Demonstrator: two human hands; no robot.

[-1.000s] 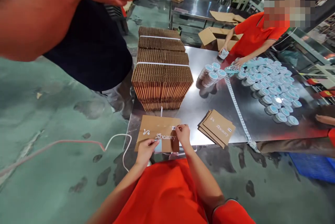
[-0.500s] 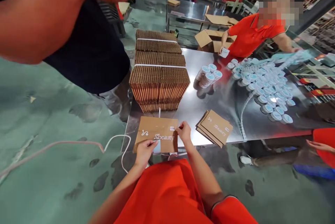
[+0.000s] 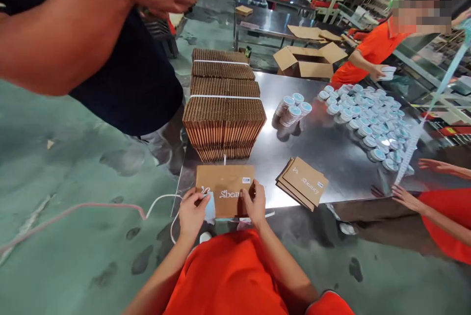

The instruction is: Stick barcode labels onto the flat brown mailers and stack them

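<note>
Fingers, left hand (image 3: 191, 212): closed, a pale blue slip (image 3: 209, 208) pinched between thumb and forefinger. Fingers, right hand (image 3: 255, 203): thumb and forefinger parted, set against the right end of the box; whether its edge is gripped cannot be told. Printed brown box (image 3: 226, 177): one, laid flat at the near edge of the surface (image 3: 272, 158), between and beneath both hands, a small white label (image 3: 246, 180) by its upper right corner.

Step in hand, as judged: handling of the slip at the box's left end, the label being already on. Called for next, as judged: a steady right-hand contact and clean control of the slip, with no crease put in the cardboard.

Outward: fanned stack of similar boxes (image 3: 301, 177), to the right; strapped bundles of folded cardboard (image 3: 224, 109), behind; clustered lidded tubs (image 3: 290, 109), beyond.

Changed from the earlier frame: slip and left hand shifted from beneath the lettering to the left end; right-hand fingers opened from a pinch by the label. Fanned stack: unaltered.
</note>
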